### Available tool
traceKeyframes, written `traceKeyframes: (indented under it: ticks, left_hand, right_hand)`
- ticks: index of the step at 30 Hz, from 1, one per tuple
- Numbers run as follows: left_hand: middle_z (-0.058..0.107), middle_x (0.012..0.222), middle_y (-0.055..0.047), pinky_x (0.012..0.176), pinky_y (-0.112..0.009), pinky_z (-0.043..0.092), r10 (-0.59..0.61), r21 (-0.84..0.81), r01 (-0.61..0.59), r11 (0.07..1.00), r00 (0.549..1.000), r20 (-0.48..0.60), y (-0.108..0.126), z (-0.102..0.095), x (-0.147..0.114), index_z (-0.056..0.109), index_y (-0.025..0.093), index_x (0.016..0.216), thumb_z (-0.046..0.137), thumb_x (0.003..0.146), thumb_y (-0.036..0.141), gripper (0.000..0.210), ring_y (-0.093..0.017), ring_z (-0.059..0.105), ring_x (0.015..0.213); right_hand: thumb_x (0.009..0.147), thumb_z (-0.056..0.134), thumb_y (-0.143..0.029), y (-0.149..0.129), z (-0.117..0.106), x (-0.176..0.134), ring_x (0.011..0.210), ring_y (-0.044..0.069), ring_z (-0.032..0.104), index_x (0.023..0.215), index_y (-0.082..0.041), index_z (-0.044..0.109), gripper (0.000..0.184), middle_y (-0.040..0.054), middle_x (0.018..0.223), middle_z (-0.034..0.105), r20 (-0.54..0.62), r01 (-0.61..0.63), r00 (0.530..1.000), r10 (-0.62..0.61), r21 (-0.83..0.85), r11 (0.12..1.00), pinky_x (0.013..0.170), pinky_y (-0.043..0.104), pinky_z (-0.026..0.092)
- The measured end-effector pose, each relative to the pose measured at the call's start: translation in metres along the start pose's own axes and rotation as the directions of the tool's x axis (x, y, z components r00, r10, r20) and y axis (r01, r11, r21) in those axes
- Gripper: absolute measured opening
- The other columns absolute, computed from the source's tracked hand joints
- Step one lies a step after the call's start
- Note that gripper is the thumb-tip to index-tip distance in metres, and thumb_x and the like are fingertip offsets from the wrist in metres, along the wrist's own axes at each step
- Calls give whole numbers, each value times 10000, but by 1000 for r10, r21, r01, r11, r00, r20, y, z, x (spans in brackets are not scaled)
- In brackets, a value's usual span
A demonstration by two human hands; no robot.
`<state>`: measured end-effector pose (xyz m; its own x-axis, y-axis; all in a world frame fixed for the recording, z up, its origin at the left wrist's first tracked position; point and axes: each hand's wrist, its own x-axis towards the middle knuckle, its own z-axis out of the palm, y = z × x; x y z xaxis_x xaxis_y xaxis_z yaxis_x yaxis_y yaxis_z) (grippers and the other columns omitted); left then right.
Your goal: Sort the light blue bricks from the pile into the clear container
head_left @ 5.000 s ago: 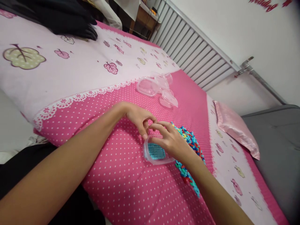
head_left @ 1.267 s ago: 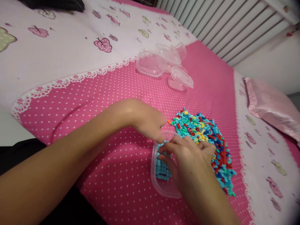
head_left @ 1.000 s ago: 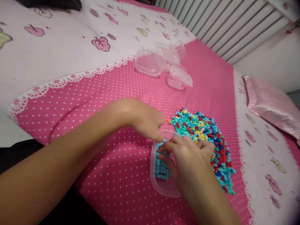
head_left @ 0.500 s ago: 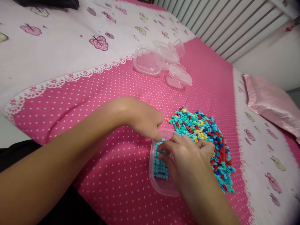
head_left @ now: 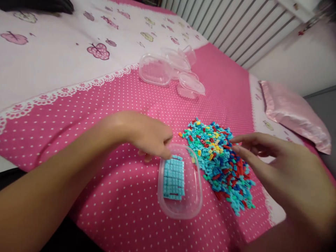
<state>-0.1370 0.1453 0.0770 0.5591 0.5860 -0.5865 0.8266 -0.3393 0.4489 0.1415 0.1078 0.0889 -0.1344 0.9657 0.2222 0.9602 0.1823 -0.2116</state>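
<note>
My left hand (head_left: 152,136) grips the upper left rim of a clear plastic container (head_left: 193,206), its thumb over the edge and the other fingers curled outside. Inside the container, a block of light-blue toy bricks (head_left: 173,178) lies in neat rows against the left side. To the right spreads a loose pile of small toy bricks (head_left: 217,157) in light blue, red, yellow, green and dark blue. Over the pile's right edge hovers my right hand (head_left: 273,161), thumb and index finger slightly apart, with nothing visible between them.
Several clear plastic containers and lids (head_left: 170,70) lie farther back on the pink dotted bedsheet (head_left: 126,101). A pink satin pillow (head_left: 294,115) is at the right. Behind stands a white slatted rail (head_left: 215,28). A dark object (head_left: 39,5) sits at the top left.
My right hand has left the container and moved right to the brick pile, uncovering the rows of light-blue bricks. My left hand keeps its hold on the rim. The view has shifted slightly.
</note>
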Motion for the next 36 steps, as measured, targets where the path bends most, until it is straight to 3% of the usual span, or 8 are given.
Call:
traceKeyframes:
  ticks: [5, 8, 11, 19, 24, 29, 33, 36]
  left_hand:
    - [765, 853, -48, 561, -287, 392, -26, 4, 26, 1000, 999, -37, -7, 2, 3, 664, 226, 948, 573, 869, 418, 227, -200, 648, 671]
    - [757, 858, -33, 574, -289, 409, -21, -2, 21, 1000, 999, -37, -11, 3, 4, 642, 243, 960, 580, 868, 440, 226, -209, 656, 689]
    - [752, 861, -39, 597, -301, 424, -24, 2, 25, 1000, 999, -33, -11, 3, 4, 644, 239, 961, 572, 871, 444, 235, -213, 658, 700]
    - [748, 873, -34, 599, -303, 414, -50, 27, 52, 998, 997, -50, -9, 3, 4, 622, 252, 942, 572, 874, 451, 216, -219, 654, 717]
    - [756, 843, -35, 590, -310, 419, -35, -3, 35, 999, 999, -22, -9, 4, 5, 623, 247, 933, 576, 871, 447, 214, -217, 662, 694]
    - [765, 825, -23, 588, -308, 428, -27, -8, 27, 1000, 1000, -6, -8, 3, 4, 615, 235, 907, 556, 889, 423, 198, -207, 662, 684]
    - [773, 854, -17, 586, -302, 433, -34, 18, 35, 999, 999, -18, -5, 2, 2, 628, 228, 930, 562, 897, 447, 232, -199, 666, 694]
    - [773, 838, -21, 555, -290, 416, -35, 19, 34, 999, 999, 3, -3, 2, 2, 648, 215, 934, 548, 909, 465, 271, -188, 662, 671]
  right_hand:
    - [838, 725, -241, 5, 22, 14, 730, 212, 683, 981, -256, 781, 154, 26, 789, 740, 184, -57, 982, 51, 27, 998, 687, 354, 469]
    - [828, 757, -172, 1, 42, 20, 853, 219, 707, 1022, -263, 770, 216, 26, 940, 770, 275, 7, 961, -5, -6, 1000, 735, 346, 474]
    - [817, 781, -186, 0, 55, 23, 853, 211, 695, 1003, -258, 758, 200, 25, 975, 766, 312, 94, 947, -79, -33, 995, 734, 335, 461]
    - [818, 755, -134, -6, 61, 24, 798, 183, 664, 925, -242, 731, 154, 8, 941, 753, 319, 114, 943, -98, -30, 993, 698, 307, 413]
    - [850, 730, -144, -9, 60, 26, 780, 180, 657, 824, -251, 733, 110, -13, 813, 743, 338, 128, 934, -113, -24, 991, 671, 301, 392]
    - [847, 712, -98, -8, 60, 26, 856, 190, 680, 912, -234, 752, 156, 7, 894, 763, 368, 181, 915, -166, -7, 983, 721, 305, 429]
    - [913, 638, -151, -5, 54, 23, 978, 243, 702, 1018, -231, 796, 206, 42, 1009, 793, 311, 208, 930, -195, -8, 978, 832, 364, 469]
    - [925, 640, -201, -10, 41, 17, 938, 228, 732, 993, -247, 805, 184, 22, 1016, 809, 235, 198, 950, -205, 52, 979, 805, 355, 488]
